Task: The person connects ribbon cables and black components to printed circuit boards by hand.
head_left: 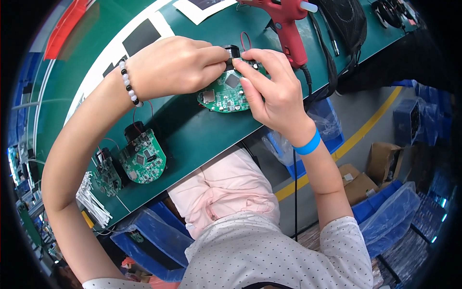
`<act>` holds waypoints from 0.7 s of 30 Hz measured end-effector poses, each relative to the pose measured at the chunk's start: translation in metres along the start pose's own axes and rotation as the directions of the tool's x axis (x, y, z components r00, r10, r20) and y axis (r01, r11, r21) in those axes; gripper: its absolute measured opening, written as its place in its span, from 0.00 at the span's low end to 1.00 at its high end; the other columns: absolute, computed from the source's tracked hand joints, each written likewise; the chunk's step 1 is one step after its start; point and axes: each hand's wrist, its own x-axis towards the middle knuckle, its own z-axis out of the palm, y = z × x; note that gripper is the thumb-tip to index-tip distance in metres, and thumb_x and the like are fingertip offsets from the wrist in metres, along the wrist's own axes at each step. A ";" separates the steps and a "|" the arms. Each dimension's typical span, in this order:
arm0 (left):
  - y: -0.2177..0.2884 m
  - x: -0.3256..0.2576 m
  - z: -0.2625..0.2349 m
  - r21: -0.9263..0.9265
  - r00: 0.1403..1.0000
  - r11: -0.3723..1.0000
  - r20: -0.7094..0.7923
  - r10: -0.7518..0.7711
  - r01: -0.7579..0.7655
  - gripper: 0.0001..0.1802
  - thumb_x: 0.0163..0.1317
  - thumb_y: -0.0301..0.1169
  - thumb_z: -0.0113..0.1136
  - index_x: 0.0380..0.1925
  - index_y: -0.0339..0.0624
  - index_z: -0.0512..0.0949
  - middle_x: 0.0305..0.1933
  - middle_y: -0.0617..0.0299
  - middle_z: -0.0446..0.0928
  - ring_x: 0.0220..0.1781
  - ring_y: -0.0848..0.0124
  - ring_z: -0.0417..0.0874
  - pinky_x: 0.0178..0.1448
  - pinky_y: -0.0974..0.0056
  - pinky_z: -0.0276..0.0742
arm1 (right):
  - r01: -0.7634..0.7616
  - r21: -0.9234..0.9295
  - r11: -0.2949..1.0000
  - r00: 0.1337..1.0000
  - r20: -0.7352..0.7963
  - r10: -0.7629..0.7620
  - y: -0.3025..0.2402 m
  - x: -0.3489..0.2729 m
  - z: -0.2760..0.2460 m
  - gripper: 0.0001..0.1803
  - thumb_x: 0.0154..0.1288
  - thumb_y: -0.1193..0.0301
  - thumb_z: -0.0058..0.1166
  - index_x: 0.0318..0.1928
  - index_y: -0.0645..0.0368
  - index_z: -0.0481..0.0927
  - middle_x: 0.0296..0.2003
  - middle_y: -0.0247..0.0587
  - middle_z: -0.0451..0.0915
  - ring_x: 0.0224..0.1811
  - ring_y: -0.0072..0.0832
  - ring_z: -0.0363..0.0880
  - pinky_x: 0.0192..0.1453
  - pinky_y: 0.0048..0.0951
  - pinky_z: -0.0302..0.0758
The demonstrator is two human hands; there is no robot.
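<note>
A green circuit board (pixel 226 96) with a square chip and a black cylindrical part (pixel 232 51) at its far edge sits between my hands over the green table. My left hand (pixel 180 65) is closed at the black part, its fingertips pinched at that part's left side. My right hand (pixel 272 86) has its fingers bent around the board's right side, index fingertip against the black part's base. A thin red wire (pixel 245 41) loops up behind the right fingers. Two more boards, a nearer one (pixel 144 159) and a partly hidden one (pixel 107 176), lie to the left, each with red wires.
A red hot glue gun (pixel 288 33) stands at the far right with its cable. White zip ties (pixel 91 200) lie at the table's left end. Blue bins (pixel 159 241) sit below the edge. A black mesh bag (pixel 341 29) rests at the far right.
</note>
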 end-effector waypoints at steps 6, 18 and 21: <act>-0.001 -0.001 0.005 0.029 0.998 0.999 -0.055 0.026 -0.024 0.10 0.50 0.25 0.56 0.31 0.30 0.76 0.42 0.51 0.77 0.32 0.62 0.81 0.31 0.63 0.79 | -0.002 -0.006 1.000 1.000 0.004 0.002 0.000 0.000 -0.001 0.13 0.50 0.75 0.59 0.39 0.61 0.80 0.40 0.42 0.75 0.42 0.39 0.75 0.39 0.32 0.76; 0.003 0.001 0.018 -0.111 0.989 0.986 -0.068 -0.131 0.123 0.11 0.49 0.21 0.58 0.35 0.35 0.71 0.43 0.56 0.73 0.36 0.59 0.78 0.38 0.62 0.77 | 0.003 -0.013 1.000 1.000 0.016 -0.002 -0.001 0.001 -0.002 0.13 0.49 0.75 0.59 0.38 0.62 0.80 0.39 0.42 0.75 0.41 0.39 0.74 0.41 0.32 0.75; 0.003 0.002 0.020 -0.272 0.960 0.942 -0.140 -0.242 0.197 0.14 0.46 0.17 0.59 0.33 0.37 0.69 0.44 0.57 0.71 0.37 0.59 0.78 0.38 0.63 0.77 | -0.010 0.000 1.000 0.999 0.031 0.010 -0.001 0.002 -0.002 0.13 0.49 0.75 0.59 0.38 0.62 0.80 0.39 0.42 0.75 0.40 0.38 0.74 0.40 0.32 0.75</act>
